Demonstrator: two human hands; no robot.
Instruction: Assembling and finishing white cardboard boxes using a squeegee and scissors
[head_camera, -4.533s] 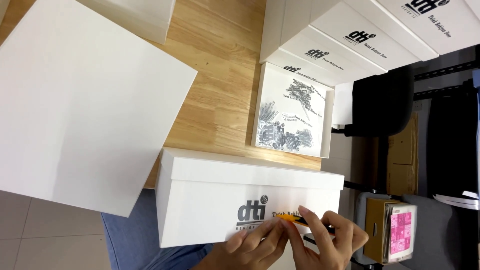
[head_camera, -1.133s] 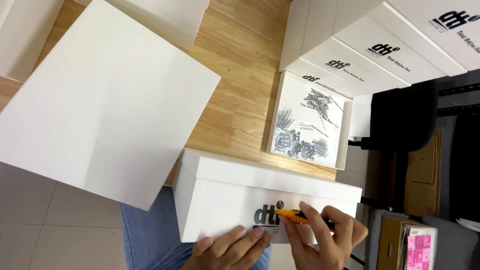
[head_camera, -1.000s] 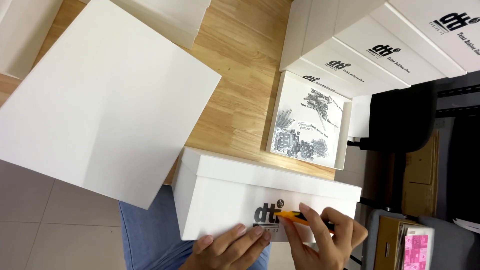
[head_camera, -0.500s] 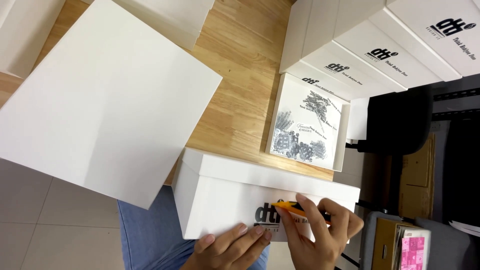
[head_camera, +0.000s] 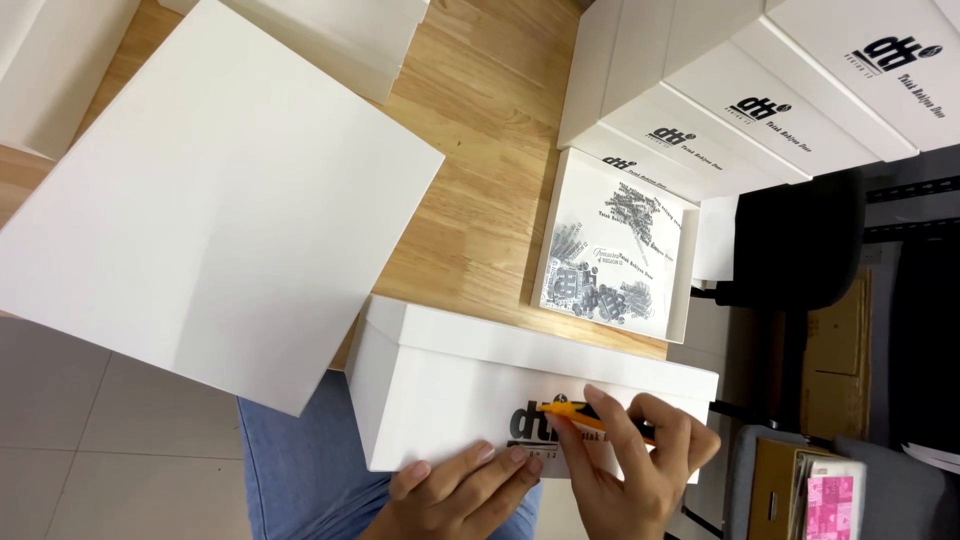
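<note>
A white lidded box (head_camera: 450, 385) with a black printed logo on its side rests on my lap at the wooden table's (head_camera: 480, 120) near edge. My right hand (head_camera: 625, 470) grips a yellow and black cutter (head_camera: 590, 418), its tip against the box side by the logo. My left hand (head_camera: 455, 495) lies flat with fingers apart along the lower edge of the same side, steadying the box.
A large white board (head_camera: 215, 200) covers the left of the table. An open shallow tray (head_camera: 675, 290) of small grey printed pieces sits to the right. Stacked white boxes (head_camera: 770, 90) fill the far right. A black chair (head_camera: 800, 240) and cardboard carton (head_camera: 780, 480) stand beyond.
The view has shifted slightly. My right hand with the cutter has edged a little left along the box side; my left hand stays put.
</note>
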